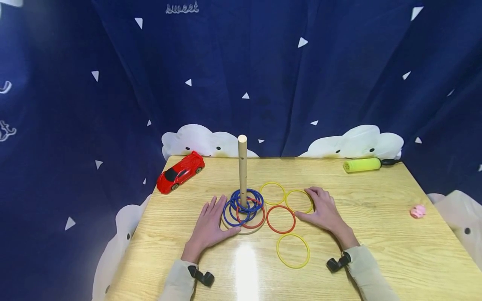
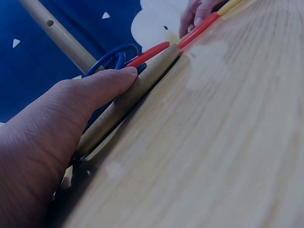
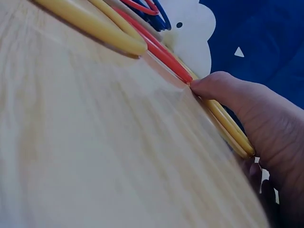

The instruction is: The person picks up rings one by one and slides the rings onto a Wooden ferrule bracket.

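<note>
A wooden peg [image 1: 243,171] stands upright on a round wooden base [image 1: 246,231], with several blue rings [image 1: 230,215] and a red ring [image 1: 260,223] stacked loosely about its foot. My left hand [image 1: 211,228] lies at the base's left side with fingers extended; its thumb [image 2: 111,83] rests on the base's edge, touching a blue ring. On the right, my right hand [image 1: 324,211] holds a yellow ring [image 1: 299,190] flat on the table, thumb and bent fingers on its rim. The thumb tip [image 3: 202,85] also lies against a second red ring [image 1: 281,232].
Two more yellow rings lie flat, one behind [image 1: 273,182] and one in front [image 1: 293,266]. At the back left stands a red toy car [image 1: 180,172]. A yellow-green cylinder [image 1: 362,165] lies back right, and a small pink toy [image 1: 418,211] sits near the right edge.
</note>
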